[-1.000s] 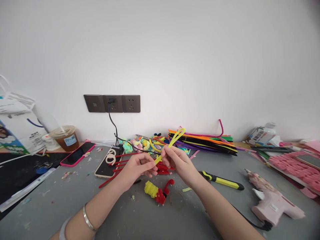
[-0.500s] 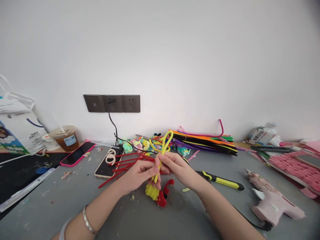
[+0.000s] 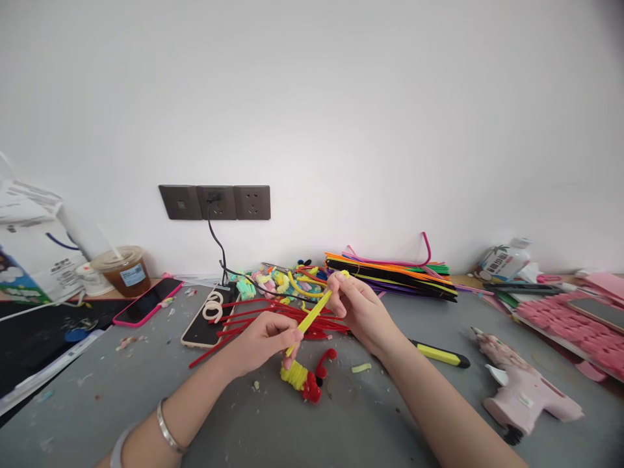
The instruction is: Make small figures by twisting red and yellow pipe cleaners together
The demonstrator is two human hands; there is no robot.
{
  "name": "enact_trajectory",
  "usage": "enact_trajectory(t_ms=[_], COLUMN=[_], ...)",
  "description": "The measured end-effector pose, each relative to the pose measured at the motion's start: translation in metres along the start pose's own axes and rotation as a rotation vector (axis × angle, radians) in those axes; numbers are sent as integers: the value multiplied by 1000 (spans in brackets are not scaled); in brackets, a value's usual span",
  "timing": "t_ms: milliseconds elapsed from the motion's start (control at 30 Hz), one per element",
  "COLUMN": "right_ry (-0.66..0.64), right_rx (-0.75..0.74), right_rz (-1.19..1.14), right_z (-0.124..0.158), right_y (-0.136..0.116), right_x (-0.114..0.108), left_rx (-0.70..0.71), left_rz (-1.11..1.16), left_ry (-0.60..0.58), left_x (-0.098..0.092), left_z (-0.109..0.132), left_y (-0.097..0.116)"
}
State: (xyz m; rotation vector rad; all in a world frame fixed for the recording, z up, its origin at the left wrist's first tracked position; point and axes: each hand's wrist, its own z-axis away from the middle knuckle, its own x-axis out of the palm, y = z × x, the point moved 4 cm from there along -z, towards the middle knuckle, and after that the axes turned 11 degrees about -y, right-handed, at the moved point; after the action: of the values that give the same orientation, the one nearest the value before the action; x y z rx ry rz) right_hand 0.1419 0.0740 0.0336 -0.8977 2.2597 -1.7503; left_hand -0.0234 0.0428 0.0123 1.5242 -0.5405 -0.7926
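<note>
Folded yellow pipe cleaners (image 3: 313, 314) stretch slantwise between my two hands above the grey table. My left hand (image 3: 270, 338) pinches their lower part between thumb and fingers. Around the upper end, my right hand (image 3: 355, 309) is closed, and a small yellow tip shows above its fingers. Just below my left hand lies a small figure (image 3: 302, 380) made of wound yellow and red pipe cleaner, with a curled red piece sticking up. Behind my hands, several loose red pipe cleaners (image 3: 258, 312) are spread over the table, partly hidden by my fingers.
A bundle of colored pipe cleaners (image 3: 390, 276) lies by the wall. A pink glue gun (image 3: 526, 383) and a yellow-black cutter (image 3: 441, 354) are at right. Left are a black phone (image 3: 205, 325), a pink-edged phone (image 3: 149, 302) and a drink cup (image 3: 124, 270).
My right hand has slid up to the top of the yellow pipe cleaners, covering most of the loop. The strands now lean further right and look drawn together. My left hand stays low.
</note>
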Motion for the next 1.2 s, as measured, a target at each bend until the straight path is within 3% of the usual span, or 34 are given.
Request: enact_trajectory(t_ms=[167,367,433,533,633,767,833,1000,1200], right_ry=[9,-228,-245,-129,52,90,128,201,222], right_rx=[24,132,88,-32,-45,235,334,429,382], right_rz=[-13,198,248,348,633,1450,1617,1660,1487], right_z=[0,1,1,-1,-12,-44,-60,-79,-80], right_y=[7,17,14,4,-2,12,21,36,34], right_x=[2,25,26,12,-5,-4,1,5,-9], left_rx=[-27,-52,-36,30,76,127,126,101,116], left_rz=[-46,-60,-95,-72,45,136,151,99,0], left_ry=[-17,-8,47,197,314,434,471,509,553], left_x=[-1,5,2,-9,-24,-41,-45,-45,-45], left_z=[1,-1,0,1,0,-1,-1,-1,1], left_y=[0,-4,-4,-4,-9,-18,-21,-20,-21])
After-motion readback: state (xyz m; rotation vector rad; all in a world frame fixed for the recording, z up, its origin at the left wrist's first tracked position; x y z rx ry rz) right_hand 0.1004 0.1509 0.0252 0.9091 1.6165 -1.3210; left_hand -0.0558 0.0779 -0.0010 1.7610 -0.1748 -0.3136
